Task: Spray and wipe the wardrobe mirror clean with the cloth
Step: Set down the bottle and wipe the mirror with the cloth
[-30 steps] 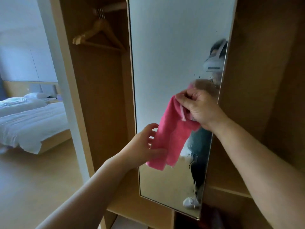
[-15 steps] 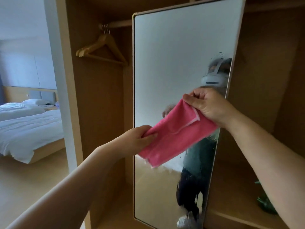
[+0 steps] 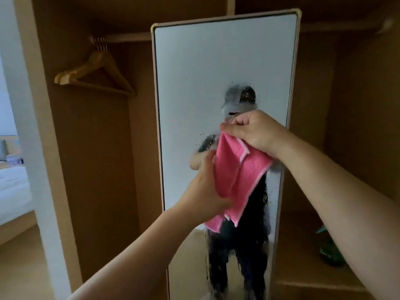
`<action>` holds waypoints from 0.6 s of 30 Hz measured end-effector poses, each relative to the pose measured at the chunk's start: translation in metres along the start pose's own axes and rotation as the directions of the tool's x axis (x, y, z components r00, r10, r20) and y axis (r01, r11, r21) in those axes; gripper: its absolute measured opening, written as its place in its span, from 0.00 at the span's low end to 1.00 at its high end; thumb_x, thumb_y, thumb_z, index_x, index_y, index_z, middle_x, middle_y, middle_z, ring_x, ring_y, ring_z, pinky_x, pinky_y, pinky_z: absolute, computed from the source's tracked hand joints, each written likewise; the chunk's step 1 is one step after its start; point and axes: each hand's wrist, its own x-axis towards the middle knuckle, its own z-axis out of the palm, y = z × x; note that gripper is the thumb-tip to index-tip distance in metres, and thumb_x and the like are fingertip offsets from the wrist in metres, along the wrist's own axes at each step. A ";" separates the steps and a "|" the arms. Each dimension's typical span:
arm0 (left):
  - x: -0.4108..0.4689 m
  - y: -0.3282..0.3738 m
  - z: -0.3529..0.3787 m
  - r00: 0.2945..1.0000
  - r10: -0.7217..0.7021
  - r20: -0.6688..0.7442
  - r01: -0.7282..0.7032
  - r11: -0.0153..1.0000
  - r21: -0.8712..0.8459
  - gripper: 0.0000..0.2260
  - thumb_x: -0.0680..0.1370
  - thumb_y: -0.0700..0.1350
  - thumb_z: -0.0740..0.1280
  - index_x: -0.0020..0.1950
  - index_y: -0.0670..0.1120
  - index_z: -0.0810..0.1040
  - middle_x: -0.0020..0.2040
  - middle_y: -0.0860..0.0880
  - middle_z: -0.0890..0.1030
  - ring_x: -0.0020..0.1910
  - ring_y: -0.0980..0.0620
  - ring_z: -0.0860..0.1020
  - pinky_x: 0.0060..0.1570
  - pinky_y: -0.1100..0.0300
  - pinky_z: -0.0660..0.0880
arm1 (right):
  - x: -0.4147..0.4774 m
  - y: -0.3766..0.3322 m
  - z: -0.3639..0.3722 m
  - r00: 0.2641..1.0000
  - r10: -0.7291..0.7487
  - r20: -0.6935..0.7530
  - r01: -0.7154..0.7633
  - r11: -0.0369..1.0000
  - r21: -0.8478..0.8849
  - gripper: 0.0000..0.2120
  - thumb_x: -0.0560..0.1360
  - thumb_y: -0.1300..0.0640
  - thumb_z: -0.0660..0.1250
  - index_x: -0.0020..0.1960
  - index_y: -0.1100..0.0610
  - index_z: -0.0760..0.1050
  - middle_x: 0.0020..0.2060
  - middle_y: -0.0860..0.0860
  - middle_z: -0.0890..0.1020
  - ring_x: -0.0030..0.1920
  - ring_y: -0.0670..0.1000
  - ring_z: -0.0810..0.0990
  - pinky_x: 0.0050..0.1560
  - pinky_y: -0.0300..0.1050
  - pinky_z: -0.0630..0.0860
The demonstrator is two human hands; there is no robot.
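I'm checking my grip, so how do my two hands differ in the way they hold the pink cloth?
The right hand pinches the cloth's top corner, high up; the left hand grips its lower left edge. The right is knuckles-up, the left thumb-up. Both are closed on the cloth before the mirror.

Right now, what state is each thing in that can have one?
Pink cloth: folded over, gripped by both hands.
Wardrobe mirror: upright, wet with spray droplets in the middle.
Wooden hangers: hanging on the rail, bare.
Left hand: shut on the cloth's lower part.
Right hand: pinching its top corner.
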 end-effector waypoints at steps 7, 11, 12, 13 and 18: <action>0.018 -0.004 -0.039 0.993 0.117 0.021 -0.118 0.992 0.037 0.20 0.74 0.35 0.62 0.64 0.50 0.72 0.51 0.51 0.80 0.49 0.54 0.78 0.45 0.65 0.77 | -0.030 -0.002 0.000 0.958 0.128 0.256 -0.236 0.861 0.450 0.27 0.72 0.36 0.59 0.43 0.59 0.81 0.38 0.50 0.85 0.40 0.51 0.84 0.45 0.47 0.78; 0.024 -0.003 -0.054 0.978 0.185 0.100 -0.178 0.981 -0.078 0.20 0.74 0.28 0.59 0.58 0.49 0.74 0.49 0.52 0.80 0.49 0.54 0.79 0.44 0.63 0.77 | -0.043 0.017 0.011 0.906 0.230 0.356 -0.371 0.836 0.405 0.31 0.74 0.35 0.55 0.49 0.61 0.81 0.42 0.58 0.81 0.37 0.55 0.79 0.39 0.48 0.73; 0.026 -0.002 -0.057 0.973 0.193 0.127 -0.183 0.979 -0.090 0.20 0.75 0.28 0.58 0.57 0.50 0.74 0.50 0.53 0.80 0.48 0.54 0.79 0.41 0.63 0.77 | -0.048 0.021 0.015 0.894 0.245 0.376 -0.363 0.887 0.284 0.24 0.77 0.41 0.58 0.54 0.59 0.80 0.44 0.57 0.82 0.38 0.56 0.81 0.39 0.48 0.76; 0.028 -0.001 -0.060 0.968 0.206 0.146 -0.196 0.977 -0.086 0.20 0.76 0.28 0.57 0.58 0.51 0.73 0.50 0.53 0.79 0.48 0.54 0.79 0.40 0.63 0.77 | -0.054 0.022 0.019 0.871 0.254 0.421 -0.356 0.916 0.183 0.17 0.79 0.47 0.60 0.58 0.57 0.78 0.48 0.56 0.83 0.43 0.57 0.83 0.43 0.49 0.79; 0.030 0.001 -0.066 0.964 0.239 0.115 -0.228 0.968 -0.101 0.20 0.74 0.25 0.60 0.59 0.44 0.75 0.46 0.51 0.79 0.42 0.54 0.79 0.35 0.63 0.76 | -0.064 0.028 0.033 0.814 0.170 0.556 -0.400 0.857 0.324 0.21 0.74 0.66 0.69 0.66 0.56 0.74 0.58 0.60 0.79 0.57 0.59 0.81 0.55 0.53 0.79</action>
